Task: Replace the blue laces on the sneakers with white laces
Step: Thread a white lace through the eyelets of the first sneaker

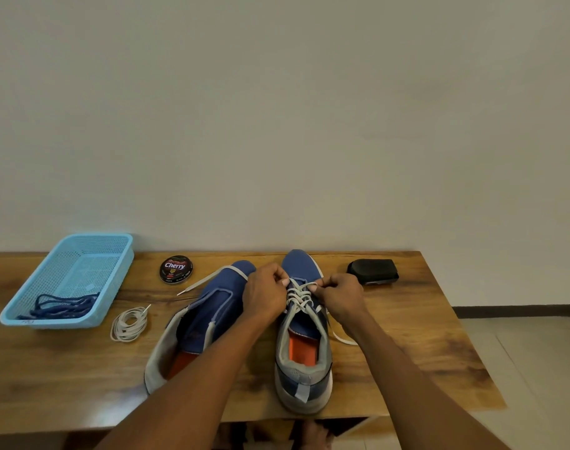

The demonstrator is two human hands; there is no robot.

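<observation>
Hands lacing the right-side sneaker

Both hands, left hand [265, 292] and right hand [340, 295], pinched closed on the white lace [299, 295] of the right sneaker [304, 362]. The blue laces [63, 305] lay in the basket [114, 284] near the bench [423, 336] left edge.

Plain home room: wooden table [82, 368] against bare wall [277, 108], tiled floor [536, 368].

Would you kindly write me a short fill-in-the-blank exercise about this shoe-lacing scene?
1. The removed blue laces lie in the light blue ____.
2. Both hands, left hand and right hand, work a white lace on the ____ sneaker.
3. The left sneaker has ____ lace threaded through its eyelets.
4. The coiled spare white lace rests on the table between the left sneaker and the ____.

Missing words: basket; right; no; basket
</observation>
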